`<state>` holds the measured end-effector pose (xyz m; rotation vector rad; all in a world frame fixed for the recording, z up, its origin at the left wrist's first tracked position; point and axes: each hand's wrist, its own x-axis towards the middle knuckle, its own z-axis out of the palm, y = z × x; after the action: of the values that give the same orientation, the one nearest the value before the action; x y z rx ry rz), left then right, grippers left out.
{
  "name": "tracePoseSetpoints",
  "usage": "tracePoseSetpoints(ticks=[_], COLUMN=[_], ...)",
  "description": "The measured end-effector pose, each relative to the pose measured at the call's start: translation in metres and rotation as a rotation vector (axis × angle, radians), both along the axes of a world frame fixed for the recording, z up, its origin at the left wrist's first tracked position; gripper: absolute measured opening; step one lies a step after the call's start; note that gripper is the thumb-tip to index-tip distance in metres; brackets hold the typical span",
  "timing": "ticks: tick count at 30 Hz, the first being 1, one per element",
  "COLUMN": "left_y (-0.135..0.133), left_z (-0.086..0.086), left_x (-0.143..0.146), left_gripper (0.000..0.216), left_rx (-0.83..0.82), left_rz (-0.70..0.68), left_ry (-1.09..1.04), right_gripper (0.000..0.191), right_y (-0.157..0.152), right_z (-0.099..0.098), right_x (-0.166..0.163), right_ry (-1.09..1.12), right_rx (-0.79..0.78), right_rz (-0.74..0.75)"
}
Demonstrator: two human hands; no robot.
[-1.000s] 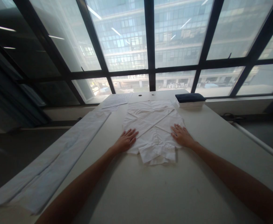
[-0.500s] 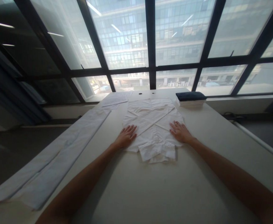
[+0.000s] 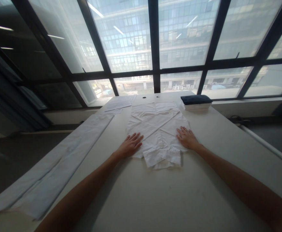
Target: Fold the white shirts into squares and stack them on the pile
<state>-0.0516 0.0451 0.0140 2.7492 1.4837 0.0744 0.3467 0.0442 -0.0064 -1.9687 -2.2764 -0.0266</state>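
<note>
A white shirt (image 3: 158, 129) lies spread flat on the pale table (image 3: 155, 196), its sleeves folded inward across the body. My left hand (image 3: 130, 145) rests flat on the shirt's near left edge, fingers stretched out. On the near right edge my right hand (image 3: 186, 138) lies flat too, fingers spread. Neither hand grips anything.
A long white garment (image 3: 59, 167) lies along the table's left edge. White papers (image 3: 120, 103) sit at the far left. A stack of folded cloth with a dark blue top (image 3: 196, 102) stands at the far right. Large windows rise behind the table.
Both hands stay flat on the shirt, shifting only slightly. The view moves a little.
</note>
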Motion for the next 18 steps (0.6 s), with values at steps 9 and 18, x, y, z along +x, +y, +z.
tracePoseSetpoints(ticks=[9,18], left_y=[-0.038,-0.039], left_z=[0.027,0.031], left_x=[0.034,0.035], left_gripper=[0.062,0.079], left_rx=[-0.153,-0.289], left_rz=[-0.281,-0.492], left_ry=[-0.107,-0.171], right_gripper=[0.058,0.050], right_y=[-0.022,-0.021], right_z=[0.008,0.008], right_x=[-0.018,-0.018], right_ry=[0.162,0.239], right_rx=[0.131,-0.006], right_rz=[0.358,0.533])
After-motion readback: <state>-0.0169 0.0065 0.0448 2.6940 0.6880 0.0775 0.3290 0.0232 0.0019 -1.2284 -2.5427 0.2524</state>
